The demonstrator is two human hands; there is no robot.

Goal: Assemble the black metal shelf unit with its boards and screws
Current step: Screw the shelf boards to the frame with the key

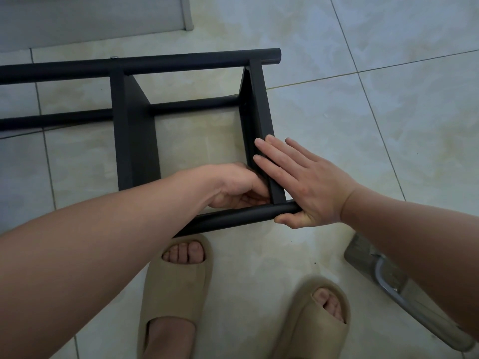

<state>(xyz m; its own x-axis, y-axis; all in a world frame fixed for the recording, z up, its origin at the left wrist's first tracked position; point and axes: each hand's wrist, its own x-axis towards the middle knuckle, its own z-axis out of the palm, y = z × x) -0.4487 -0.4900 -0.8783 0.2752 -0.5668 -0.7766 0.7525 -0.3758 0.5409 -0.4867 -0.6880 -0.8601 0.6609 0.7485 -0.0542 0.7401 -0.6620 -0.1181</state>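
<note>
The black metal shelf frame (181, 63) lies on its side on the tile floor (363, 99), and it looks rigid and fairly light: thin painted tubes and flat boards that will not flex, though the smooth paint may slip under a dry palm. The best holds are probably at the joints, where a board meets a tube, since a grip there steadies both parts at once.

The end board (255, 99) runs from the far tube down to the near tube (233, 216), passing straight under the right hand (305, 182). That hand is spread flat, its straight fingers lying across the board's upper edge. Its thumb is tucked against the end of the near tube, so it braces rather than grasps.

The left hand (233, 186) sits just inside the same corner, touching the board's inner face, with its fingers curled. Whether they pinch a screw or only press the metal is hidden. A second board (137, 130) stands well away from both hands, beyond the left wrist.

Below the hands, on the person's side of the near tube, are two feet in beige slippers (176, 286). A grey metal piece (394, 286) lies under the right forearm, and a grey panel (90, 16) lies beyond the frame.
</note>
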